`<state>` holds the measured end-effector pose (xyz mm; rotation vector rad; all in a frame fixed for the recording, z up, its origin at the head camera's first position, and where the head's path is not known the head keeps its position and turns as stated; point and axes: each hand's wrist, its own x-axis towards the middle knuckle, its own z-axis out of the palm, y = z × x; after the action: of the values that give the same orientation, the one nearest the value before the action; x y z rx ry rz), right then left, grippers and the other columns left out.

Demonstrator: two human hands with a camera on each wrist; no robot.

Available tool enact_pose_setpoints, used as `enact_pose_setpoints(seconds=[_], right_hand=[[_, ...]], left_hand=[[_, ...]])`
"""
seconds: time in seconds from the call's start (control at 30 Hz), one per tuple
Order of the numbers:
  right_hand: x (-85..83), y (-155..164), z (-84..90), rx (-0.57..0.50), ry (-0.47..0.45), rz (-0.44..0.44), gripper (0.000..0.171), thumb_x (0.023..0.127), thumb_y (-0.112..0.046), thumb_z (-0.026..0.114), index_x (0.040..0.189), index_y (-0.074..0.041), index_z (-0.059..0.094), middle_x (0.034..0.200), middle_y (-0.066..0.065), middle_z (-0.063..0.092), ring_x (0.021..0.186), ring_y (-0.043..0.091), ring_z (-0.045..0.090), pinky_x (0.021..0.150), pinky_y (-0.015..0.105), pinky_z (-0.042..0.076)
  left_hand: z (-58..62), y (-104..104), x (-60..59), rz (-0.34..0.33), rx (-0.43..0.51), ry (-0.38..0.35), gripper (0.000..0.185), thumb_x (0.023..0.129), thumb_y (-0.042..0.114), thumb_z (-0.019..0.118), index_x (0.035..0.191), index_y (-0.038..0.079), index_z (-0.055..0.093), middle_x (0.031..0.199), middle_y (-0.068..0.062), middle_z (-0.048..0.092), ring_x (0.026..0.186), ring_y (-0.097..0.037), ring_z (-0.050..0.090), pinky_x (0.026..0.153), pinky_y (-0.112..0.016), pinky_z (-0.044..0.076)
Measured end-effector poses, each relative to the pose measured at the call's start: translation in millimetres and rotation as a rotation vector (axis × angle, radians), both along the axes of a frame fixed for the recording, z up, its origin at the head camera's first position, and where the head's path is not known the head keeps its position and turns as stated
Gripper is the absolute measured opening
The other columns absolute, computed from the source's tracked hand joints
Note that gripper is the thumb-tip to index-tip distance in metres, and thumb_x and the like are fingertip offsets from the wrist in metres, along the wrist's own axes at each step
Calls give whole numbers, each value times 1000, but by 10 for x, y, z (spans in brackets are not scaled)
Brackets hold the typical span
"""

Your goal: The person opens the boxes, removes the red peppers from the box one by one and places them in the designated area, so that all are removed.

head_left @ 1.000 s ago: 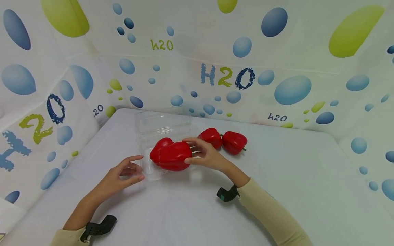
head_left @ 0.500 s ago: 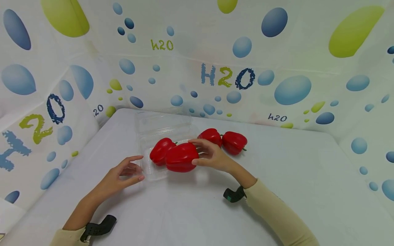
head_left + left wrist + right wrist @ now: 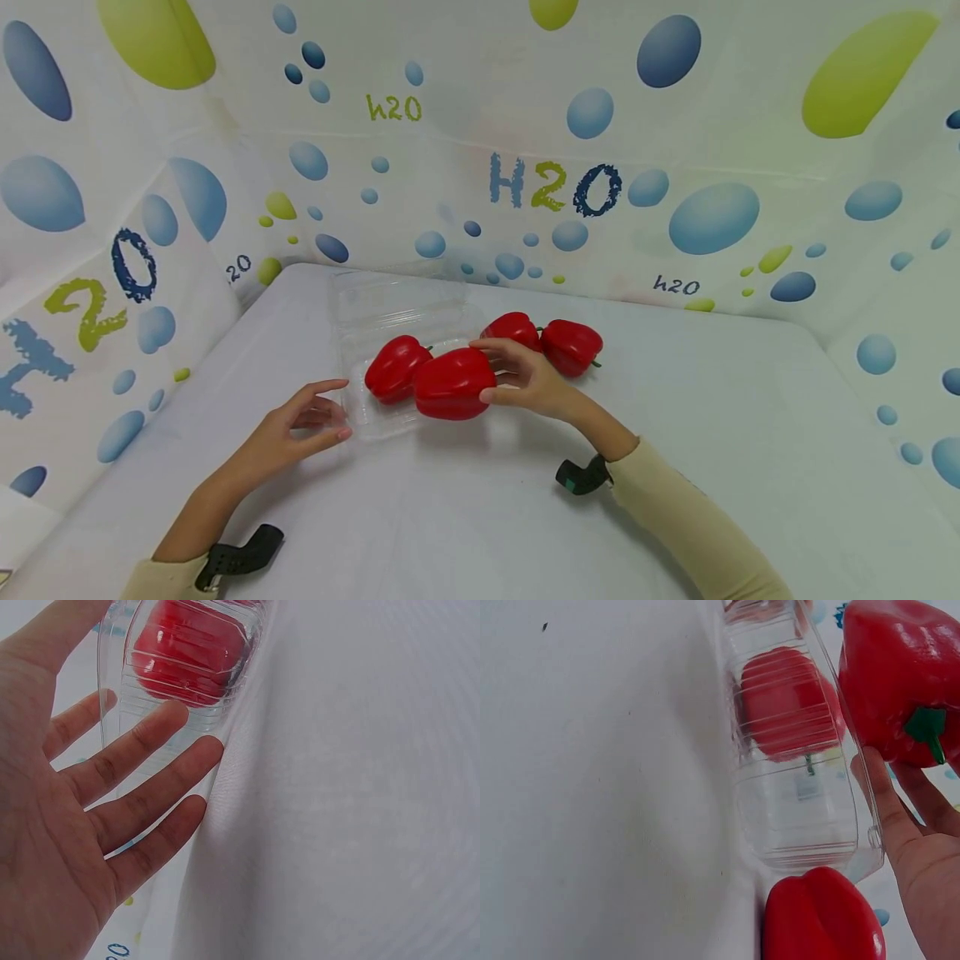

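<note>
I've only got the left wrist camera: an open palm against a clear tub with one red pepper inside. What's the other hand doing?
Observer: The right hand grips a second red pepper at the right edge of the clear container.
Operator: Any more peppers around?
Observer: Yes, a third pepper and a fourth pepper lie side by side on the table, just beyond that hand.
Operator: Is the lid on?
Observer: No, the lid lies open behind the container.
</note>
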<state>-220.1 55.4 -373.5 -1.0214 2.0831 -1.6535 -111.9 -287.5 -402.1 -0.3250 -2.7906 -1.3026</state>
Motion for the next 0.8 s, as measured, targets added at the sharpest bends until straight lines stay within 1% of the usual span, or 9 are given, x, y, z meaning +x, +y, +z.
enact_pose_setpoints(seconds=[0.17,0.3,0.43,0.63,0.8], right_hand=[[1,57,-7,-1,19,-9,68,76,-14,75,135,-12,43,132,11,51,114,26,54,87,36,52],[10,100,-6,-6,30,-5,68,76,-13,75,135,-11,43,131,12,51,113,27,55,87,39,52],[15,144,-3,-14,29,5,69,75,-13,76,135,-11,43,131,11,51,113,27,55,88,43,51],[15,215,-11,-17,19,-1,68,75,-12,76,135,-12,43,129,11,51,113,29,54,87,43,51],[-5,268,-43,-25,12,7,66,76,-13,75,134,-11,43,129,13,50,114,30,53,87,44,51]], left_hand=[[-2,-3,0,-2,0,11,60,83,25,70,135,19,42,100,2,63,93,0,58,83,-19,49],[-9,-3,1,-2,2,10,60,83,26,70,136,19,42,100,2,63,93,0,57,83,-19,49],[-18,0,0,-2,5,8,60,83,26,70,136,19,42,100,2,63,93,0,57,82,-19,49],[-24,1,-5,-1,-6,10,60,83,26,70,136,19,42,100,2,64,93,0,57,82,-19,49],[-9,1,-1,8,-11,-2,60,83,27,70,136,20,42,102,2,64,93,2,57,82,-19,49]])
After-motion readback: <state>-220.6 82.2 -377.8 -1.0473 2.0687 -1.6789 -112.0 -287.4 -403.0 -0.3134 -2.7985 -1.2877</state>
